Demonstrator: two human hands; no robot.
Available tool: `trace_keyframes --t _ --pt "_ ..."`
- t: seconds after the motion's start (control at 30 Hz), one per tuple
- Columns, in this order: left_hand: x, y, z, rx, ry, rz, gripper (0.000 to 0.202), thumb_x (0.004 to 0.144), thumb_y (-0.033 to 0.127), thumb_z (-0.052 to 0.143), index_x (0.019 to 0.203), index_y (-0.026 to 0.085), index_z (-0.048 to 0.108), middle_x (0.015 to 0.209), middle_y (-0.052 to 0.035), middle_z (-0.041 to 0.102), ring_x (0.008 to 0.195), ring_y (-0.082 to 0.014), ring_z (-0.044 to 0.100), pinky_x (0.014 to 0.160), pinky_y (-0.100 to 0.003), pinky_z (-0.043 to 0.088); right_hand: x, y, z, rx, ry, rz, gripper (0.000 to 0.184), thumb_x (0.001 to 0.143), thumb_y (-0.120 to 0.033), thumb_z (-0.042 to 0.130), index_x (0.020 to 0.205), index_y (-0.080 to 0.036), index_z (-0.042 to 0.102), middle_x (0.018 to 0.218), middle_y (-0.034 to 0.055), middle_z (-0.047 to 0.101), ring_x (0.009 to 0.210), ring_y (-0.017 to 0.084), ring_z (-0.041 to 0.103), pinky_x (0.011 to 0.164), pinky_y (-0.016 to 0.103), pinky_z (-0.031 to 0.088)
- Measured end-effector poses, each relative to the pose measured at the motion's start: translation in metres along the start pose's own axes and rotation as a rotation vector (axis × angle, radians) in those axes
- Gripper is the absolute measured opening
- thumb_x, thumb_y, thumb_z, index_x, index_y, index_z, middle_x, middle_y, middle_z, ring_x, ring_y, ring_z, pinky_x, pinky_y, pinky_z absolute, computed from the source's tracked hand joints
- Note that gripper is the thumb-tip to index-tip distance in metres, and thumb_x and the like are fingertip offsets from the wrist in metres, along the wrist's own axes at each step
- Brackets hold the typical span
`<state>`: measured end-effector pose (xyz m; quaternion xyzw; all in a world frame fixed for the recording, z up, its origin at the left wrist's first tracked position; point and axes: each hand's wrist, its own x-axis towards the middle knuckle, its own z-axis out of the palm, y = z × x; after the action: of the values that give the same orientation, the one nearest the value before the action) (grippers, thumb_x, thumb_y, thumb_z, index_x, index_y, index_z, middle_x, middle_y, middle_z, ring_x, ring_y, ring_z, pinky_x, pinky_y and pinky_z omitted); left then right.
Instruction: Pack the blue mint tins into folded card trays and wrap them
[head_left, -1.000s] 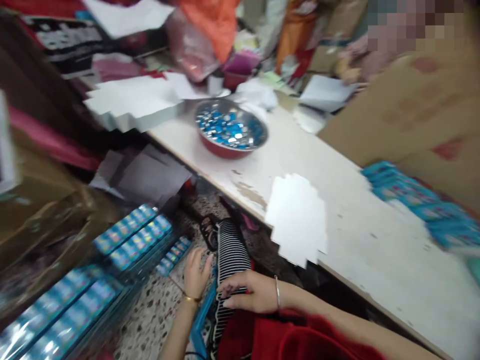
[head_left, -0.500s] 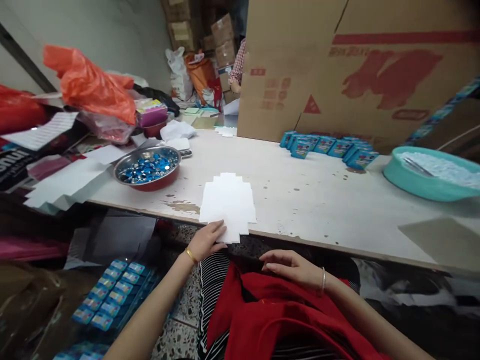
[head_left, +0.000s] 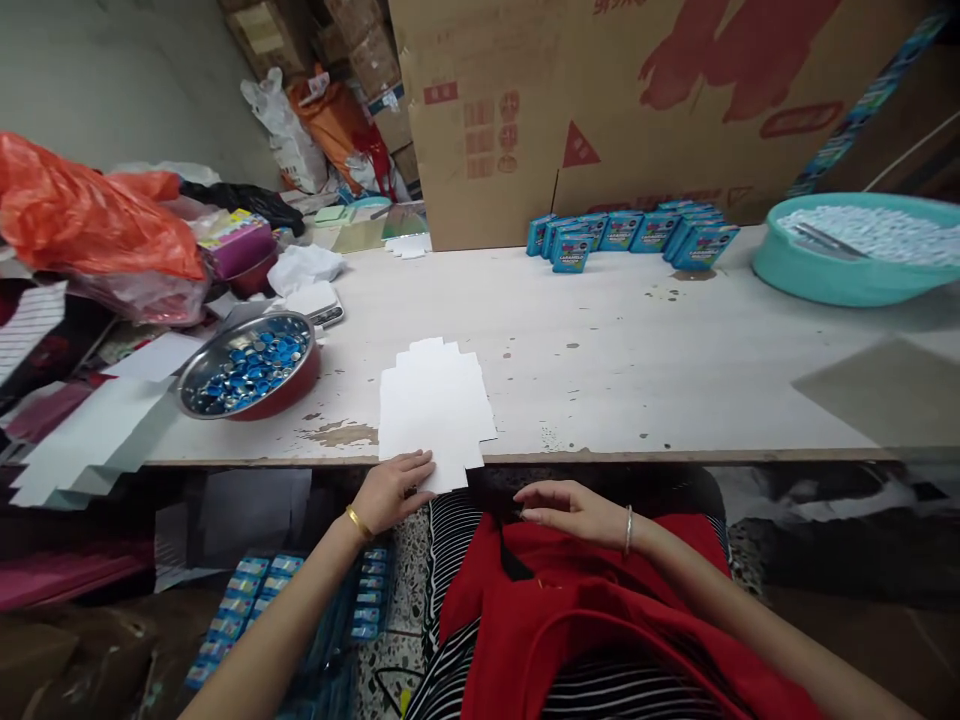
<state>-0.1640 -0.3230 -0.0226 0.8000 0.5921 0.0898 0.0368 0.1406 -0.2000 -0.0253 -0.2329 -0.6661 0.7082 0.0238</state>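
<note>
A flat white card blank (head_left: 435,410) with stepped, notched edges lies on the table, its near end jutting over the front edge. My left hand (head_left: 394,490), with a gold bracelet, holds its lower left corner, fingers on top and the thumb at the near edge. Whether the blank is one sheet or a thin stack, I cannot tell. Above my lap, right of the blank, hovers my right hand (head_left: 570,510), wearing a silver bracelet. Its fingers are loosely bent, apart from the thumb, with nothing visible in them.
Left of the blank is a metal bowl (head_left: 251,365) of blue and silver pieces. Small blue boxes (head_left: 630,232) stand before a large carton (head_left: 517,120). A turquoise basin (head_left: 825,265) with white pieces and tongs stands at right. Packed blue items (head_left: 240,610) lie below left.
The view has tilted down and turned right, so the table things appear shifted. My left hand stays on the card blank's corner. My right hand keeps nearly the same pose above my lap.
</note>
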Motion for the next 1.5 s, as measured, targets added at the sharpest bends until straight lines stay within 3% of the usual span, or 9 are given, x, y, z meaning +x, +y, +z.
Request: trace_keyframes --t 0.5,0.57,0.7,0.83,1.0,1.07,1.2,1.37,1.5 --pt "0.009 0.007 -0.016 -0.124 0.109 -0.035 0.023 0.087 0.028 0.052 0.105 0.022 0.064 0.104 -0.004 0.07 0.098 -0.0168 0.065 0.083 -0.03 0.056 0.0 0.012 -0.014 -0.143 0.036 -0.107 0.038 0.081 -0.045 0.055 0.106 -0.017 0.061 0.096 0.0067 0.066 0.088 0.019 0.061 0.082 0.035 0.05" --pt "0.021 0.017 -0.026 -0.116 0.277 -0.066 0.023 0.089 0.021 0.048 0.107 0.021 0.062 0.104 -0.0056 0.07 0.096 -0.0155 0.066 0.083 -0.03 0.056 0.005 0.01 -0.018 -0.228 0.164 -0.195 0.042 0.083 -0.042 0.053 0.116 -0.017 0.056 0.109 0.0104 0.061 0.086 0.019 0.061 0.08 0.035 0.051" --pt "0.065 0.05 -0.033 -0.104 0.541 0.02 0.03 0.087 0.014 0.049 0.116 0.02 0.056 0.115 -0.0099 0.065 0.105 -0.0169 0.062 0.087 -0.033 0.054 0.007 -0.003 -0.034 -0.623 0.712 -0.376 0.063 0.086 -0.035 0.05 0.143 -0.022 0.025 0.147 0.0142 0.025 0.121 0.028 0.045 0.099 0.046 0.04" --pt "0.107 0.084 0.0 -0.149 0.389 0.251 0.027 0.09 0.019 0.045 0.114 0.02 0.057 0.112 -0.0083 0.067 0.104 -0.0162 0.062 0.085 -0.031 0.055 -0.01 0.008 -0.066 -1.081 0.967 -0.439 0.075 0.086 -0.022 0.049 0.147 -0.022 0.006 0.154 0.0094 0.007 0.139 0.031 0.012 0.109 0.053 0.021" --pt "0.123 0.109 0.046 -0.211 0.142 0.284 0.024 0.091 0.027 0.042 0.1 0.019 0.063 0.104 -0.0066 0.07 0.1 -0.0162 0.064 0.085 -0.029 0.053 -0.031 0.071 -0.099 -1.37 0.637 -0.524 0.062 0.085 -0.007 0.039 0.143 -0.024 0.025 0.144 0.007 0.037 0.136 0.023 0.025 0.108 0.05 0.028" --pt "0.123 0.108 0.046 -0.22 0.032 0.299 0.031 0.087 0.039 0.048 0.107 0.019 0.061 0.112 -0.0089 0.067 0.107 -0.0203 0.06 0.096 -0.037 0.047 -0.032 0.09 -0.103 -1.364 0.619 -0.555 0.057 0.086 -0.008 0.037 0.141 -0.023 0.031 0.143 0.0081 0.039 0.136 0.023 0.027 0.106 0.05 0.031" --pt "0.123 0.087 0.025 -0.135 -0.174 0.252 0.085 0.069 0.056 0.063 0.139 0.019 0.032 0.144 -0.0151 0.036 0.133 -0.0357 0.031 0.108 -0.061 0.019 -0.027 0.097 -0.099 -1.224 0.704 -0.604 0.051 0.086 -0.008 0.036 0.135 -0.021 0.042 0.14 0.009 0.042 0.135 0.022 0.028 0.105 0.052 0.033" --pt "0.124 0.059 0.02 -0.144 -0.222 0.159 0.048 0.084 0.021 0.045 0.132 0.027 0.042 0.139 -0.0041 0.046 0.133 -0.0244 0.035 0.107 -0.044 0.032 -0.026 0.086 -0.091 -0.955 0.713 -0.531 0.027 0.091 -0.024 0.041 0.1 -0.026 0.066 0.134 0.0056 0.05 0.13 0.025 0.037 0.103 0.056 0.034" --pt "0.13 0.057 0.027 -0.388 -0.079 0.057 0.025 0.089 0.026 0.044 0.105 0.026 0.063 0.113 0.0007 0.066 0.111 -0.0161 0.057 0.103 -0.034 0.038 -0.023 0.083 -0.091 -0.802 0.726 -0.451 0.027 0.092 -0.034 0.041 0.098 -0.029 0.067 0.124 0.0052 0.059 0.124 0.027 0.046 0.1 0.059 0.035"
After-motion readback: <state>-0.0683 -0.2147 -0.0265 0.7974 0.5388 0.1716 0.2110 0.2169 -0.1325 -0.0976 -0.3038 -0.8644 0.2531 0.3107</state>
